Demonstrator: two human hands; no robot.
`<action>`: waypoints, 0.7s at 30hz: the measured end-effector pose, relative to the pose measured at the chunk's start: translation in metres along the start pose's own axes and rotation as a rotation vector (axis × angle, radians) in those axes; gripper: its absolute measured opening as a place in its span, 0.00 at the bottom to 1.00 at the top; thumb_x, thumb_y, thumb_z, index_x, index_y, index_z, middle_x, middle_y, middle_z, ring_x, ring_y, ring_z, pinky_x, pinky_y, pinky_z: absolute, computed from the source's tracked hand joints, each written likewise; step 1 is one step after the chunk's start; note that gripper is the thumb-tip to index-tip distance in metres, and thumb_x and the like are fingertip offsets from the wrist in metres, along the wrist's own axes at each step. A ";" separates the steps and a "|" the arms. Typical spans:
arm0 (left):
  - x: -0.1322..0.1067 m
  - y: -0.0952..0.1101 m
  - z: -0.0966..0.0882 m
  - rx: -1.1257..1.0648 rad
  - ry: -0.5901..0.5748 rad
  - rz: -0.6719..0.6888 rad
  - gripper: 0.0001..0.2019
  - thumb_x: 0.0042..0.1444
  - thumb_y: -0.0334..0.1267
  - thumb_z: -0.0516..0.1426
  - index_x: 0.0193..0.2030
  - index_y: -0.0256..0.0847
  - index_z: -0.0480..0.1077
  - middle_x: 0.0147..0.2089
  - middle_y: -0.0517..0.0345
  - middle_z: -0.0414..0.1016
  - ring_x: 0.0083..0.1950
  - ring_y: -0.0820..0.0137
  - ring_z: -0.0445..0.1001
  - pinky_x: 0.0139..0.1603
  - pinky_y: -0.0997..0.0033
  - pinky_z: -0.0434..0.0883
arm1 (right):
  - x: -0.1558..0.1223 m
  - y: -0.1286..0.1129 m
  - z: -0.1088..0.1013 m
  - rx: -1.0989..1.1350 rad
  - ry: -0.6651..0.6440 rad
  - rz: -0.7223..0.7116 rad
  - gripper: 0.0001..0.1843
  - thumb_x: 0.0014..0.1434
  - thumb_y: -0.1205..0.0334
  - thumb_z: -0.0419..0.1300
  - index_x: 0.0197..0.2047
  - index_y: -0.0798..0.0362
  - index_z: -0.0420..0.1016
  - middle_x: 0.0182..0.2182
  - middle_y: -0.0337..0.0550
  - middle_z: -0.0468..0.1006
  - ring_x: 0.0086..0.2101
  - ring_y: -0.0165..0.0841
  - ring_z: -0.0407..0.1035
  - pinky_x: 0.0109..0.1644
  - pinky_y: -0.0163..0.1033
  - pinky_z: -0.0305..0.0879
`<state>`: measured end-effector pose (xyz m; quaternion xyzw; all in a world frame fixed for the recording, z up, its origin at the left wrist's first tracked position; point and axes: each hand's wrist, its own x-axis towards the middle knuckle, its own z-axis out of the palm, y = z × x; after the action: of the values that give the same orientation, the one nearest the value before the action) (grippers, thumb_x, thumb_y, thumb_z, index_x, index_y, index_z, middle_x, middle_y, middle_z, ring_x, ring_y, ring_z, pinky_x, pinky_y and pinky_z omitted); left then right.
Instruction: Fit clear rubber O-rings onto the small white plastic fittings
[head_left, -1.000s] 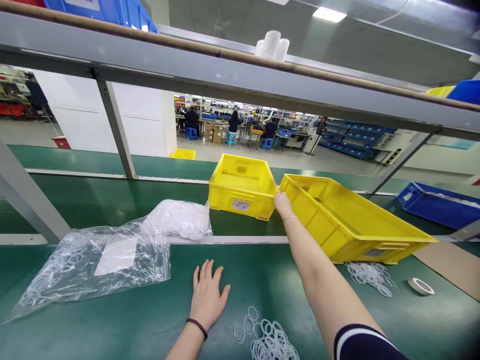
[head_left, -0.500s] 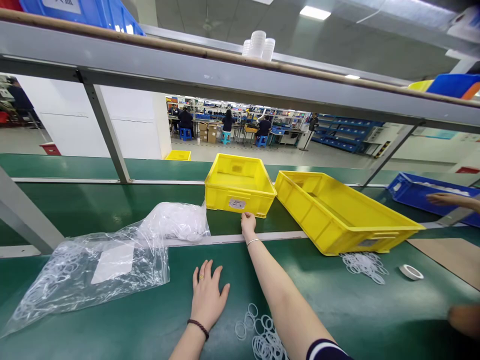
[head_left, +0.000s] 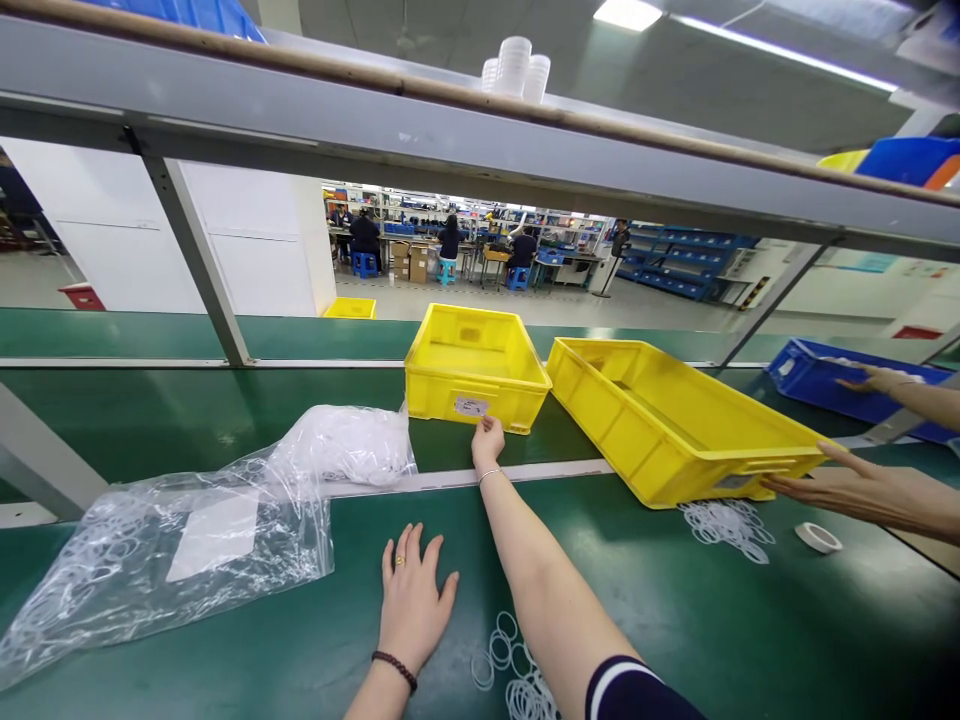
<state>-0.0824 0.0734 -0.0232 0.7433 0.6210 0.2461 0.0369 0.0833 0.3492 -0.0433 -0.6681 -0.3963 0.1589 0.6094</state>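
Note:
My left hand (head_left: 416, 600) lies palm down on the green bench (head_left: 240, 660), fingers spread and holding nothing. My right hand (head_left: 488, 440) reaches forward to the front wall of the smaller yellow bin (head_left: 427, 395). Its fingers are closed together at the lower right edge of the bin's white label (head_left: 471, 406); what is between them, if anything, is hidden. Loose translucent rings (head_left: 531, 695) lie on the bench below my right forearm, which partly covers them. To the left rests a clear plastic bag (head_left: 292, 575) with similar rings and a white paper inside.
A larger yellow bin (head_left: 675, 465) stands on the right, with more rings (head_left: 726, 528) and a tape roll (head_left: 819, 538) near it. A co-worker's hand (head_left: 862, 485) is at its end; another hand (head_left: 885, 380) is at a blue bin (head_left: 814, 390). A shelf beam (head_left: 480, 135) crosses above.
A co-worker's hand has come in from the right to the larger yellow bin's end. My right hand stays by the label, and my left hand keeps its place.

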 end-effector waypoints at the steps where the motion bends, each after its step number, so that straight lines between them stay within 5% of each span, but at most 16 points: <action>1: 0.000 0.000 0.000 0.000 -0.001 -0.002 0.18 0.57 0.44 0.51 0.54 0.44 0.67 0.61 0.48 0.61 0.65 0.58 0.53 0.65 0.48 0.47 | -0.001 -0.001 0.000 -0.008 -0.006 -0.016 0.11 0.60 0.63 0.56 0.45 0.58 0.70 0.41 0.45 0.74 0.39 0.33 0.70 0.47 0.43 0.66; 6: 0.000 0.000 0.000 0.003 -0.010 0.001 0.19 0.58 0.45 0.50 0.54 0.44 0.67 0.61 0.49 0.61 0.66 0.58 0.52 0.65 0.48 0.46 | -0.003 -0.004 0.000 -0.070 -0.016 -0.040 0.13 0.56 0.67 0.55 0.45 0.59 0.71 0.42 0.51 0.74 0.40 0.35 0.69 0.48 0.40 0.63; 21: 0.000 -0.001 0.002 -0.010 0.007 0.004 0.18 0.57 0.43 0.51 0.54 0.44 0.66 0.61 0.48 0.61 0.66 0.57 0.52 0.65 0.48 0.46 | -0.003 -0.007 0.002 -0.143 0.007 0.002 0.12 0.62 0.58 0.55 0.45 0.57 0.70 0.42 0.44 0.72 0.40 0.33 0.69 0.45 0.44 0.68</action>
<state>-0.0828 0.0740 -0.0255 0.7434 0.6185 0.2518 0.0380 0.0780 0.3480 -0.0376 -0.7109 -0.4040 0.1284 0.5611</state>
